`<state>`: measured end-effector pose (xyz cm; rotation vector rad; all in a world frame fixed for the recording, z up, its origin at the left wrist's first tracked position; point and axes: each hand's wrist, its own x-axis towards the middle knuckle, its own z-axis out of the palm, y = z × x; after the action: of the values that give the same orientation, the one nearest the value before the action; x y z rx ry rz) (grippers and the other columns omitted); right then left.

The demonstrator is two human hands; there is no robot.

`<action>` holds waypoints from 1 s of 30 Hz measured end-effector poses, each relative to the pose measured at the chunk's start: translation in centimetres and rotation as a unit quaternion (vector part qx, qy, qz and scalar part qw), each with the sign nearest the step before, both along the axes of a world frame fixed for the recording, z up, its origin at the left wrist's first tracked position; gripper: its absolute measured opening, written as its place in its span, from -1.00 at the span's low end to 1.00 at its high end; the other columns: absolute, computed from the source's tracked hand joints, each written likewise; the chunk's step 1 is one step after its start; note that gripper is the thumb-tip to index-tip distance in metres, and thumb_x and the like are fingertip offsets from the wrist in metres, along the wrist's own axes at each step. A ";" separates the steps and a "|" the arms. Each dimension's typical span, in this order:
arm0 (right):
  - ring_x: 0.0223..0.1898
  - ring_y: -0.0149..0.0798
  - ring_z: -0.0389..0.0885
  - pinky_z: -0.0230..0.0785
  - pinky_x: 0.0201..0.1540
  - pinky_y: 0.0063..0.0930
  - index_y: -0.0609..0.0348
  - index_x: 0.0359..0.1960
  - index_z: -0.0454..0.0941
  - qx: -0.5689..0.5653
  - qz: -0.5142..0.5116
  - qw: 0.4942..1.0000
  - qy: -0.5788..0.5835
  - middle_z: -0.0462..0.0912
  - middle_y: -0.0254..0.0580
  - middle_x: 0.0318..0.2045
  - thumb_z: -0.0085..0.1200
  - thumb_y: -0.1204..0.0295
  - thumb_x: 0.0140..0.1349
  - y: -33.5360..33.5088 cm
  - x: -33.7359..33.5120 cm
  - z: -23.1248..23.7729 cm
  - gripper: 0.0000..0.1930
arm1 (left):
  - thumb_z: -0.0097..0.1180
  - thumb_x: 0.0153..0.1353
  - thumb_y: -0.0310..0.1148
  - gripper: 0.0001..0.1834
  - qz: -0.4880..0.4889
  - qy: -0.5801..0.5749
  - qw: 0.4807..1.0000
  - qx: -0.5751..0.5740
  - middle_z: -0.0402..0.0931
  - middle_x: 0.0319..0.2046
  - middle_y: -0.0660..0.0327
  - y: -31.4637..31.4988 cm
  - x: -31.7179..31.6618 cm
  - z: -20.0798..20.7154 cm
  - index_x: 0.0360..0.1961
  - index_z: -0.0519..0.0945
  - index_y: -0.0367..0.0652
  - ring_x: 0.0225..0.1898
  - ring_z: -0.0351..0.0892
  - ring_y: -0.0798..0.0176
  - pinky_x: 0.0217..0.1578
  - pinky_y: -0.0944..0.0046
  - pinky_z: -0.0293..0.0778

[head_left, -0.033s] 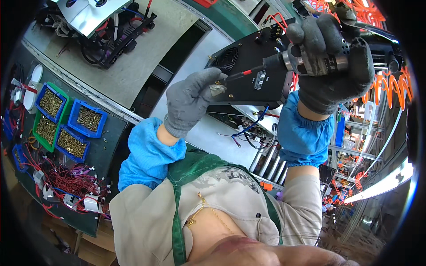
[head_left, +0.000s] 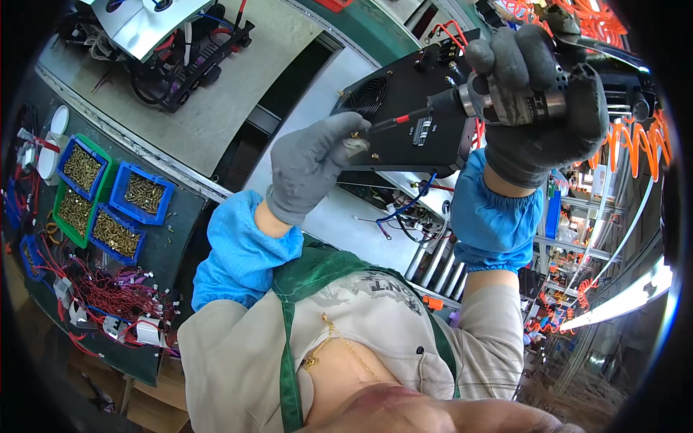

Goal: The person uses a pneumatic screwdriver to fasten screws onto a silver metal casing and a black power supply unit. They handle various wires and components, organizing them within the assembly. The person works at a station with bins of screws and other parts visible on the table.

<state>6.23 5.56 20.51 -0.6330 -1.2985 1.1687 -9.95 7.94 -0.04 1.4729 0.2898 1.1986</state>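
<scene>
My right hand (head_left: 534, 119), in a dark grey glove, is wrapped round a power screwdriver (head_left: 475, 97) held sideways, its long bit (head_left: 401, 119) with a red band pointing left. At the bit's tip, my left hand (head_left: 304, 166) in a grey glove has thumb and fingers closed on a small brass screw (head_left: 355, 135); the fingers partly hide it. One fingertip of that glove looks pale and worn. Beyond the bit stands a black metal panel (head_left: 404, 153) with a round fan grille (head_left: 370, 95) and a switch (head_left: 424, 131). The screw appears apart from the panel.
At left, blue bins (head_left: 144, 193) and a green tray (head_left: 108, 173) hold brass screws, beside tangled red wires (head_left: 115, 296). An opened unit (head_left: 173, 65) sits on the far-left bench. Blue-and-black leads (head_left: 393, 215) hang below the panel near rollers (head_left: 440, 270). Orange coiled hoses (head_left: 628, 148) hang at right.
</scene>
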 end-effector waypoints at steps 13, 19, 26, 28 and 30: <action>-0.40 -0.39 0.33 0.16 -0.03 -0.16 0.25 -0.11 0.43 -0.003 -0.030 1.000 0.008 0.32 -0.43 -0.54 0.01 0.25 0.08 0.7 3.4 2.4 -0.61 | 0.20 0.10 -0.09 -0.46 -0.292 0.106 0.921 -0.234 0.52 -0.25 0.16 -1.8 0.0 0.4 -0.01 0.46 -0.25 -0.27 0.55 0.27 -0.26 0.26 0.52; -0.45 -0.42 0.27 0.28 -0.12 -0.21 0.24 0.09 0.32 0.145 -0.085 0.986 -0.020 0.23 -0.49 -0.54 -0.12 0.20 0.29 4.2 4.7 -0.2 -0.56 | 0.05 0.07 0.27 -0.12 -0.498 -0.290 0.469 -0.669 0.29 0.14 0.05 -8.1 6.1 0.2 0.24 0.20 -0.15 0.17 0.27 0.15 0.17 0.10 0.29; -0.37 -0.30 0.47 0.31 0.03 0.01 0.25 -0.26 0.47 -0.023 -0.219 0.973 0.064 0.41 -0.37 -0.53 0.11 0.20 0.01 2.9 4.8 -0.3 -0.62 | 0.04 0.20 0.03 -0.42 -0.436 -0.427 0.378 -0.696 0.41 0.07 0.14 -8.5 9.7 1.8 0.13 0.37 -0.11 0.11 0.40 0.14 0.18 0.09 0.29; -0.40 -0.30 0.51 0.36 -0.04 0.06 0.23 -0.29 0.46 -0.011 -0.258 0.966 -0.017 0.42 -0.38 -0.55 0.12 0.21 0.01 2.8 5.1 -0.4 -0.65 | 0.03 0.21 0.01 -0.44 -0.431 -0.419 0.369 -0.709 0.41 0.07 0.14 -8.6 9.9 1.5 0.12 0.38 -0.11 0.11 0.39 0.15 0.17 0.09 0.30; -0.40 -0.31 0.51 0.36 -0.04 0.07 0.22 -0.28 0.46 -0.020 -0.244 0.969 0.022 0.42 -0.40 -0.55 0.12 0.21 0.01 2.9 4.5 -0.4 -0.65 | 0.02 0.22 -0.01 -0.46 -0.435 -0.420 0.362 -0.709 0.41 0.06 0.13 -8.5 10.0 1.4 0.12 0.39 -0.12 0.11 0.39 0.15 0.17 0.10 0.31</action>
<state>10.71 8.47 20.07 -0.8922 -1.0055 0.7974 0.01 -0.58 1.35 -0.6977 -0.2189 0.2302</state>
